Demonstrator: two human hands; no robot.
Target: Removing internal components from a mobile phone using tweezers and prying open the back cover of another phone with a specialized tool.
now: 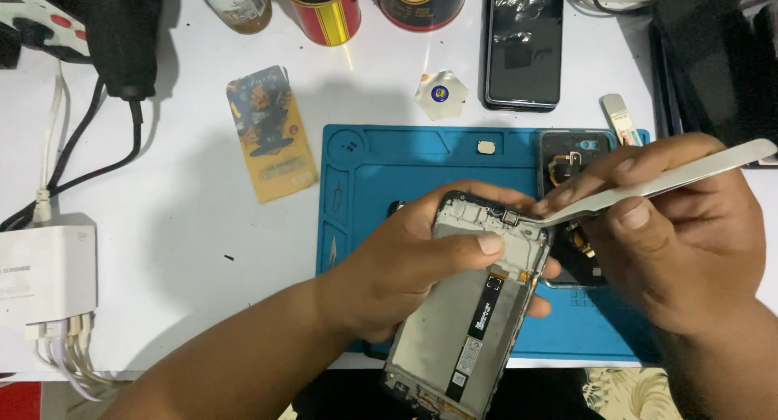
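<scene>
My left hand [421,258] grips an opened phone frame [462,323], tilted up over the near edge of the blue repair mat [381,169], thumb pressed across its upper part. My right hand [689,225] holds curved metal tweezers [648,185]; their tip touches the top right corner of the frame by the camera area. A second opened phone body [571,156] with exposed parts lies on the mat behind my right hand, partly hidden.
A black phone [523,43] lies at the back. Cans and a bottle [324,10] stand along the far edge. A yellow card [270,134], a white pick [442,93], a small white part [486,147], a white charger [44,274] with cables at left.
</scene>
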